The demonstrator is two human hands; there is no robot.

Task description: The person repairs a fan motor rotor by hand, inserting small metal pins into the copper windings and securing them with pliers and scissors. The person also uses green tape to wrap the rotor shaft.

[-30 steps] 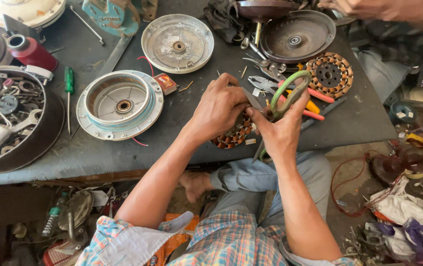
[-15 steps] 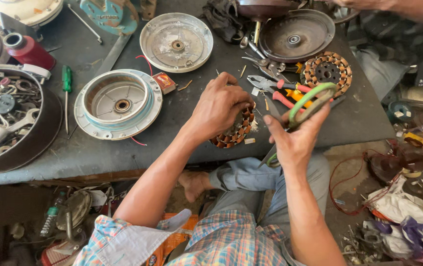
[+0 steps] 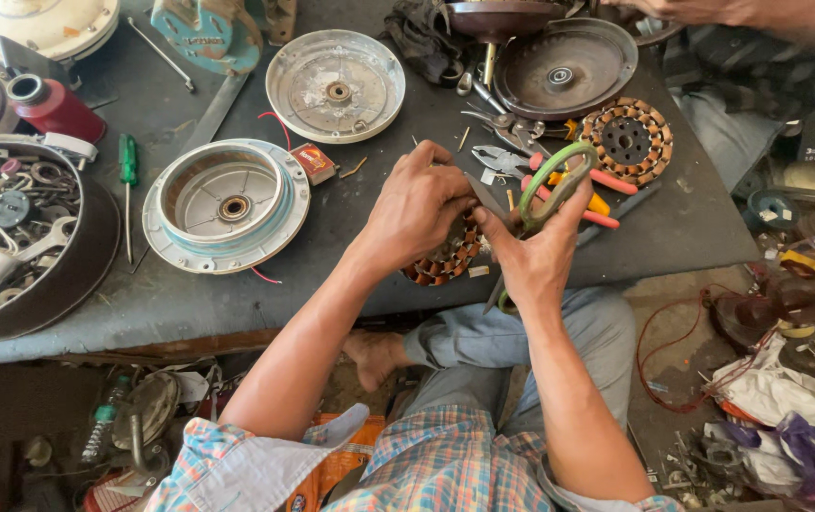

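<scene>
Head view: copper-wound stator [image 3: 445, 261] sits at the counter's [image 3: 350, 228] near edge, right-of-centre, under the left hand [image 3: 419, 207], whose fingers curl closed on it. Right hand [image 3: 532, 254] grips green-handled scissors [image 3: 551, 185], blade meeting the stator. Just beyond lie red-handled pliers [image 3: 583, 194] and a second stator [image 3: 626, 140]. Farther left, a pale-blue motor housing [image 3: 225, 204] rests open side up, green screwdriver [image 3: 128, 171] beside it.

Bright, even daylight; sharp focus, bowed edges.
</scene>
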